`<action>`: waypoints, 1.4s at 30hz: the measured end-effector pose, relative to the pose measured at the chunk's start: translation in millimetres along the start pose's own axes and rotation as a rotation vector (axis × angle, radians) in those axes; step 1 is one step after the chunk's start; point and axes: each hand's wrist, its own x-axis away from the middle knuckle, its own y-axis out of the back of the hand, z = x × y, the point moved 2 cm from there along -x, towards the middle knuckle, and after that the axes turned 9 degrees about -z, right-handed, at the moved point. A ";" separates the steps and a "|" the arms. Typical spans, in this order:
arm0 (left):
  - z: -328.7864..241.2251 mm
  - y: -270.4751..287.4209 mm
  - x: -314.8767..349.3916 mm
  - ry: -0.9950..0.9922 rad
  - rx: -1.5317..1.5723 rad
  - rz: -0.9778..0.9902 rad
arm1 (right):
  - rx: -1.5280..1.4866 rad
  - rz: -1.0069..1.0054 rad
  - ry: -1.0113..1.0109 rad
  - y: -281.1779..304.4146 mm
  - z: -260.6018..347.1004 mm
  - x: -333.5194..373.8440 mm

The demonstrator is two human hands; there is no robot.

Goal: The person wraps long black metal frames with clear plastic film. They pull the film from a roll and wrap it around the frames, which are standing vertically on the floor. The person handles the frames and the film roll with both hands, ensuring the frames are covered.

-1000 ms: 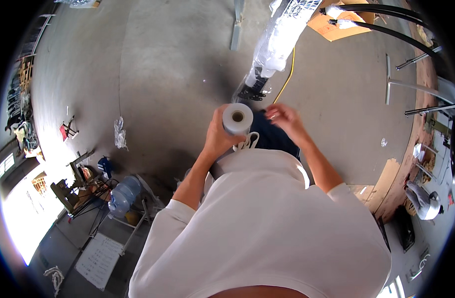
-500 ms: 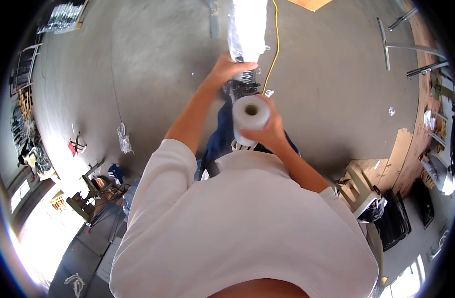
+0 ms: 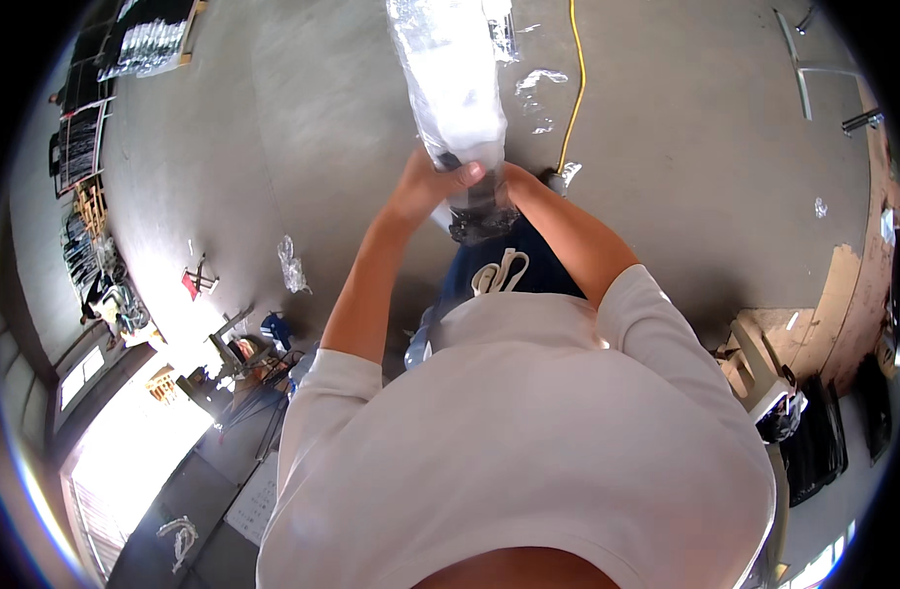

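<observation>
A long bundle (image 3: 455,98) wrapped in shiny clear plastic film runs from the far edge toward my body. Its near end shows dark parts (image 3: 484,221) under the film. My left hand (image 3: 438,187) grips the bundle's left side near this end, thumb over the top and fingers out of sight beneath. On the right side, my right hand (image 3: 510,185) is against the bundle and mostly behind it, so its fingers are hidden. The roll of film is not clearly visible; a pale patch beneath the bundle beside my left hand cannot be made out.
A yellow cord (image 3: 577,88) runs along the floor at right, near loose scraps of clear film (image 3: 540,80). Crumpled film (image 3: 292,265) lies at left. A beige plastic chair (image 3: 754,365) stands at near right, and a metal frame (image 3: 805,71) lies at far right.
My right hand, with the film roll in it, has gone from in front of my waist to behind the bundle's right side. The bundle's far part has swung left in view.
</observation>
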 end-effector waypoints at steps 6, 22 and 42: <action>64.0 21.9 51.8 -0.270 -0.381 -0.646 | -0.286 0.267 -0.174 -19.9 12.3 12.9; 150.5 -41.7 78.5 -0.091 0.560 -0.849 | -0.035 0.422 -0.369 -39.1 65.8 30.7; 50.7 -49.3 119.6 -0.153 0.274 -0.091 | 0.729 -0.236 0.260 -81.1 127.4 185.6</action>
